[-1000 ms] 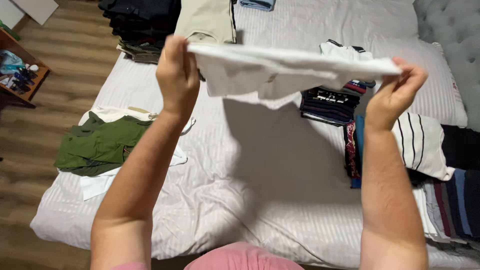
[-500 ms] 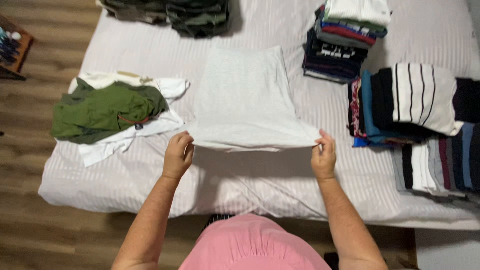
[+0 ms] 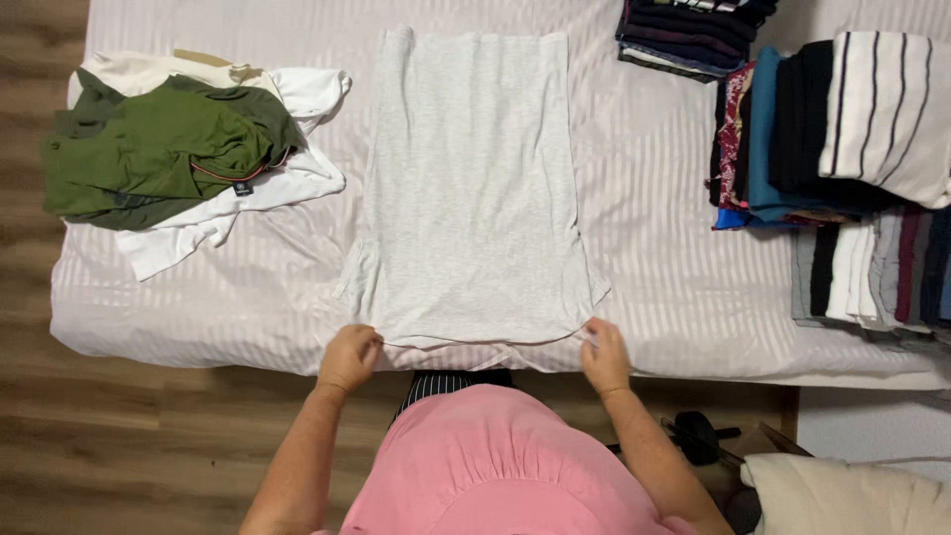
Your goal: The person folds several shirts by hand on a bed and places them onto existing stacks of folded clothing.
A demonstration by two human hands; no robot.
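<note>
A light grey garment (image 3: 474, 188) is spread flat on the striped bed sheet (image 3: 644, 198), its long axis running straight away from the person toward the far side of the bed. Its near hem is pinched at both corners: the left corner is gripped by the left hand (image 3: 349, 358), the right corner by the right hand (image 3: 604, 357), so both hands sit equally close to it. A green shirt (image 3: 158, 149) lies left of the garment; folded stacks (image 3: 842, 168) are seen to its right.
</note>
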